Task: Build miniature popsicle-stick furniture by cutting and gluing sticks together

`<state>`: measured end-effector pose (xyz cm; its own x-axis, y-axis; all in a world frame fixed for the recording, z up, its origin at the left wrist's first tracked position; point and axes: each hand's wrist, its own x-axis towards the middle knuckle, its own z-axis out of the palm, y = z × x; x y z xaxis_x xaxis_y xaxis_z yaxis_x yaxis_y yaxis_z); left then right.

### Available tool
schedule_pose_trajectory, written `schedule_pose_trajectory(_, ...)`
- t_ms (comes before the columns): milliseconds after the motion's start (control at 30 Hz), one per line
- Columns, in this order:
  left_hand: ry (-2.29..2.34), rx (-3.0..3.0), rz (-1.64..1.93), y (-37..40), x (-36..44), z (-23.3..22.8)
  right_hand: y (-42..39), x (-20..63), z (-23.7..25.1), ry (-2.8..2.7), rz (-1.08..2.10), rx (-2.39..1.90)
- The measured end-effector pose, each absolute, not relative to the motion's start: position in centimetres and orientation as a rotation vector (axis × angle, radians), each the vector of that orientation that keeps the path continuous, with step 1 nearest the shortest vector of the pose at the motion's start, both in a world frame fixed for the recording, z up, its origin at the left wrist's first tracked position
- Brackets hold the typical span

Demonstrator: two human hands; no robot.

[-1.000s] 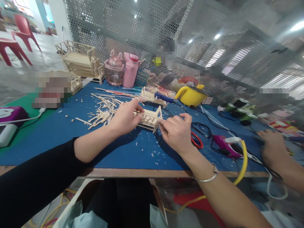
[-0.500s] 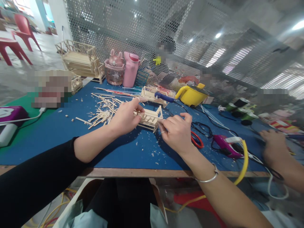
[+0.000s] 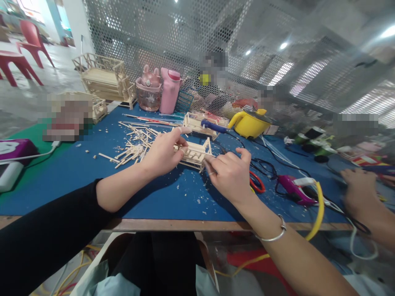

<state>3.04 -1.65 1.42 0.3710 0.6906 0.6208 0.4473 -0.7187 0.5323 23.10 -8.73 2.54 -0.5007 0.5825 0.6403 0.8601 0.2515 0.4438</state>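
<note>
A small model bed-like frame [image 3: 197,149] built of thin wooden sticks stands on the blue table mat in front of me. My left hand [image 3: 165,151] is closed at its left end, thumb and fingers pinching there; the fingers cover that end. My right hand [image 3: 230,173] has its thumb and index finger closed at the right front corner, touching the frame. A thin stick runs along the front top between both hands. Left of the frame lies a loose pile of wooden sticks [image 3: 134,150]. Just behind it is a blue-handled glue gun or iron-like tool [image 3: 215,126], resting on another stick frame [image 3: 197,122].
Red-handled scissors [image 3: 257,182] and a purple hot-glue tool [image 3: 296,190] with cables lie to the right. A yellow pot [image 3: 249,124], a pink bottle [image 3: 170,90] and a large stick model [image 3: 103,78] stand behind. Another person's hand [image 3: 359,187] rests at far right.
My right hand has shifted very slightly right and down, showing more of the thin stick's end. My left hand stays in place on the frame.
</note>
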Motion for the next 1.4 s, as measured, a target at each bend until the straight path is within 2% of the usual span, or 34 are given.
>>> schedule_pose_trajectory(300, 0.991, 2.423, 1.311, -1.9, 3.2, 1.2, -9.3, 24.0, 2.6, -2.143, -0.923, -1.223)
schedule_pose_trajectory(500, 0.976, 2.481, 1.327, -2.1, 3.1, 1.0, -7.5, 24.9, 5.7, -2.264, -0.204, -1.225)
schedule_pose_trajectory(600, 0.965, 2.483, 1.311, -2.1, 3.1, 1.1, -6.3, 24.7, 6.0, -2.394, -0.017, -1.265)
schedule_pose_trajectory(833, 0.969, 2.458, 1.298, -2.0, 3.3, 1.1, -5.3, 24.8, 4.1, -2.227, 0.024, -1.246)
schedule_pose_trajectory(1100, 0.968, 2.443, 1.271, -2.0, 3.3, 1.0, -4.8, 25.2, 4.2, -2.220, 0.105, -1.295)
schedule_pose_trajectory(1400, 0.997, 2.448, 1.262, -2.2, 3.5, 1.1, -4.9, 25.0, 4.3, -2.249, 0.030, -1.282)
